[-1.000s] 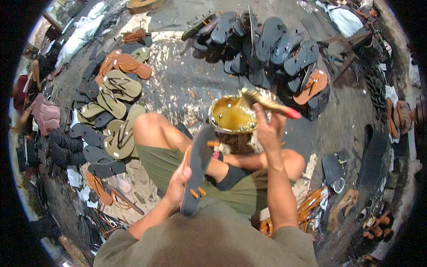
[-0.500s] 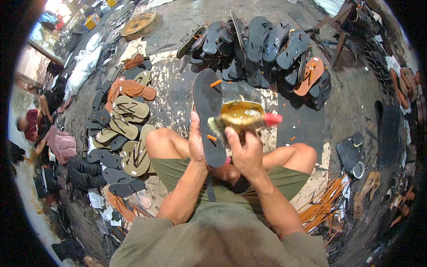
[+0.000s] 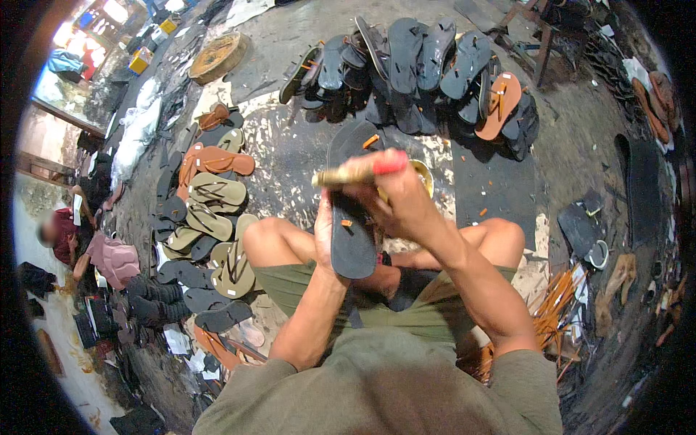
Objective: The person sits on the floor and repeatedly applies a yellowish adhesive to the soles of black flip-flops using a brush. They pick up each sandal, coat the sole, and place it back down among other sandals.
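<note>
Brush point(image 3: 351, 174) over the dark sole point(image 3: 353, 254)
Your left hand point(image 3: 325, 235) clasps the sole's left edge; your right hand point(image 3: 402, 203), closed around the brush, is at its right.

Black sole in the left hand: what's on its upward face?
Two orange tabs show on the black sole. The brush and right hand cover part of its middle; that area can't be seen.

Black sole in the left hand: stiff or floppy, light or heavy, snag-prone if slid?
Likely fairly stiff: the black sole shows no obvious sag beyond the left hand.
Probably light: that one hand appears to support it alone.
Might snag if slid face-down, since orange tabs poke from its face.
</note>
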Demonstrator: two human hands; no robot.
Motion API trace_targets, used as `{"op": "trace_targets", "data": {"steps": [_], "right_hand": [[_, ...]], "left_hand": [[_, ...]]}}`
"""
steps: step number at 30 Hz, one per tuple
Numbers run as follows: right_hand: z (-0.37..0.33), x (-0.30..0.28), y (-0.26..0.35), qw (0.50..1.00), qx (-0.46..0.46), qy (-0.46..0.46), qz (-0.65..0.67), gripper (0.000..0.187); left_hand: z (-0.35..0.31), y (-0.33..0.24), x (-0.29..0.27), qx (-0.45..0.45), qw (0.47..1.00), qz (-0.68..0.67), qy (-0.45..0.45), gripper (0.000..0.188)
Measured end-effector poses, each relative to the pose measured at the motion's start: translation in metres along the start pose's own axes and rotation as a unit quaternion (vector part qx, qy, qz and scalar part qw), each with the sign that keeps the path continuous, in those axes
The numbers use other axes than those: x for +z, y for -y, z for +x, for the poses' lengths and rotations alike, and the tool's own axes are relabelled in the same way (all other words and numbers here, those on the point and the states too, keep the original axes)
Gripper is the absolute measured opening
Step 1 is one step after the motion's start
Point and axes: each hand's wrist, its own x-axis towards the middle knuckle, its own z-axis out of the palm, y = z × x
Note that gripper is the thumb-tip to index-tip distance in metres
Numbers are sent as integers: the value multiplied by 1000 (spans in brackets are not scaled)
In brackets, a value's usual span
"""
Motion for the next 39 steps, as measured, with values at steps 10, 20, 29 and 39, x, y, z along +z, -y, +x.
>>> {"op": "trace_targets", "data": {"steps": [10, 20, 29, 39], "right_hand": [[-47, -68, 74, 953, 222, -110, 172, 24], [-66, -95, 48, 837, 517, -128, -126, 41], [-97, -90, -23, 853, 455, -248, 69, 33], [-71, -7, -87, 900, 431, 12, -59, 46]], "left_hand": [[152, -30, -20, -9, 904, 427, 0, 64], [202, -104, 17, 167, 771, 613, -46, 38], [-116, -289, -18, 284, 338, 796, -414, 68], [-195, -259, -17, 181, 82, 894, -402, 27]]}}
